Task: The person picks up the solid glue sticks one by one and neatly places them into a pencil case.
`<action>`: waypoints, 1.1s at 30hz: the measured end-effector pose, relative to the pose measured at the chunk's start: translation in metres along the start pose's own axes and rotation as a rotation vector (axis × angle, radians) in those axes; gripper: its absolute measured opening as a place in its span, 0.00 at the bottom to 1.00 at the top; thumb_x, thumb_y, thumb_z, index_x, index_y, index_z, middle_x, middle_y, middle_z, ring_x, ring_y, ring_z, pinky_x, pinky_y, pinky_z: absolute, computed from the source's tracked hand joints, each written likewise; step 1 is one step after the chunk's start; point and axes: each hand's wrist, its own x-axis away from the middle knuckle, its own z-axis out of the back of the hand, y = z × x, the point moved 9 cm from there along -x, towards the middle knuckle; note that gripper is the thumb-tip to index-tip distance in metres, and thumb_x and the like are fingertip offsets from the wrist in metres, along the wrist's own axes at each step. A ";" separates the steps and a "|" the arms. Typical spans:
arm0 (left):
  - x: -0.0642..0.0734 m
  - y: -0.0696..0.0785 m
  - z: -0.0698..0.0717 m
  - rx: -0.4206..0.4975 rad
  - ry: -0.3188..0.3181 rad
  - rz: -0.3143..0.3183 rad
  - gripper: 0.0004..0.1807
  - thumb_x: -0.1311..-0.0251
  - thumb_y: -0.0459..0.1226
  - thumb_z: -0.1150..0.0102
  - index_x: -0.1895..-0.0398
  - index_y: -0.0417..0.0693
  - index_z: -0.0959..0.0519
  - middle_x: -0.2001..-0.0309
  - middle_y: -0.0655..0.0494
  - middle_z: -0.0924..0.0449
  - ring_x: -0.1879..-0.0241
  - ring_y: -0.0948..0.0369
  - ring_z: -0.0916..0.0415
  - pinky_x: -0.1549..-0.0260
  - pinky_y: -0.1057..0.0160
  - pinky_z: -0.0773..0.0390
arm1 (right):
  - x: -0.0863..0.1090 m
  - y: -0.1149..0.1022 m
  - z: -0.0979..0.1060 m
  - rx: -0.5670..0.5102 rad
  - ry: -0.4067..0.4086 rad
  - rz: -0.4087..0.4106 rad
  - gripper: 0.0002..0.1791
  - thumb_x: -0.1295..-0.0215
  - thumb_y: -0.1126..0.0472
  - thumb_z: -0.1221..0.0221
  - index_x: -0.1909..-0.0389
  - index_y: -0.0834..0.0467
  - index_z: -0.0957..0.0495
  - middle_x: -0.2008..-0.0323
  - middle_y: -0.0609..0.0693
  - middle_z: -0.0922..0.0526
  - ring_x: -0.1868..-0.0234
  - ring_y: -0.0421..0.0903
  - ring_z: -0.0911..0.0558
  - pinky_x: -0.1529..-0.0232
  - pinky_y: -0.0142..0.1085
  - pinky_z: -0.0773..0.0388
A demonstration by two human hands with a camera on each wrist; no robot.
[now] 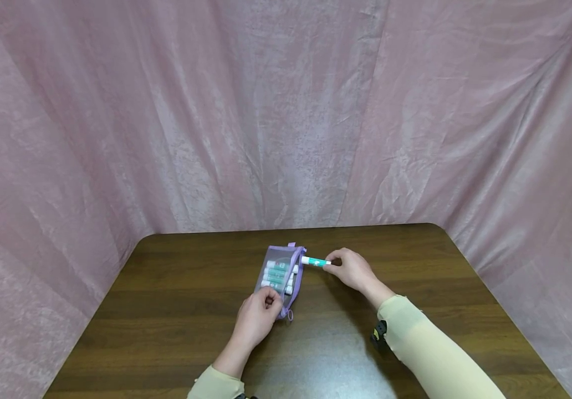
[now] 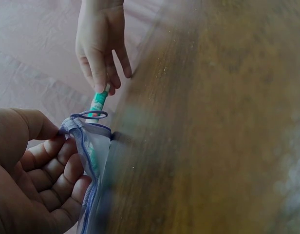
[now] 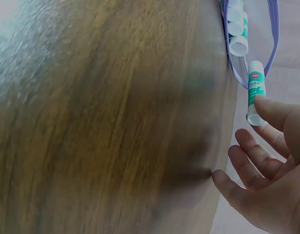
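Observation:
A purple-edged mesh zipper pouch (image 1: 290, 256) lies on the table with several green-and-white glue sticks (image 1: 277, 272) inside. My left hand (image 1: 260, 315) pinches the pouch's near corner by the zipper end; in the left wrist view the thumb and index finger grip its edge (image 2: 67, 126). Between thumb and index finger my right hand (image 1: 353, 270) holds another glue stick (image 1: 316, 261) by one end. That stick's far end is at the pouch's open mouth. From the right wrist view, the mouth (image 3: 275, 29) gapes and the held glue stick (image 3: 256, 85) overlaps its rim.
The brown wooden table (image 1: 181, 310) extends around both hands, its far edge close behind the pouch. Pink velvety curtains (image 1: 286, 111) hang behind and beside it. A small purple ring (image 1: 290, 316) hangs at the pouch's near end.

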 end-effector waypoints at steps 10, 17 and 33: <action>0.000 -0.001 -0.001 -0.002 -0.003 0.001 0.05 0.39 0.40 0.40 0.73 0.59 0.22 0.77 0.68 0.26 0.76 0.66 0.30 0.70 0.61 0.30 | -0.005 -0.002 -0.009 0.020 -0.010 -0.009 0.08 0.37 0.49 0.32 0.61 0.48 0.14 0.56 0.48 0.17 0.53 0.49 0.20 0.52 0.47 0.26; 0.000 -0.001 -0.002 0.000 -0.005 -0.001 0.05 0.39 0.40 0.40 0.73 0.59 0.22 0.77 0.68 0.26 0.76 0.66 0.30 0.71 0.62 0.30 | -0.010 -0.005 -0.015 0.035 -0.017 -0.014 0.07 0.38 0.49 0.32 0.63 0.46 0.14 0.60 0.44 0.18 0.58 0.44 0.22 0.55 0.45 0.26; -0.001 -0.002 -0.002 -0.003 -0.004 0.006 0.05 0.39 0.40 0.40 0.73 0.60 0.22 0.77 0.68 0.26 0.76 0.65 0.30 0.71 0.61 0.30 | -0.018 -0.016 -0.026 0.025 -0.013 -0.006 0.07 0.37 0.50 0.32 0.62 0.47 0.14 0.61 0.45 0.17 0.59 0.44 0.22 0.55 0.45 0.26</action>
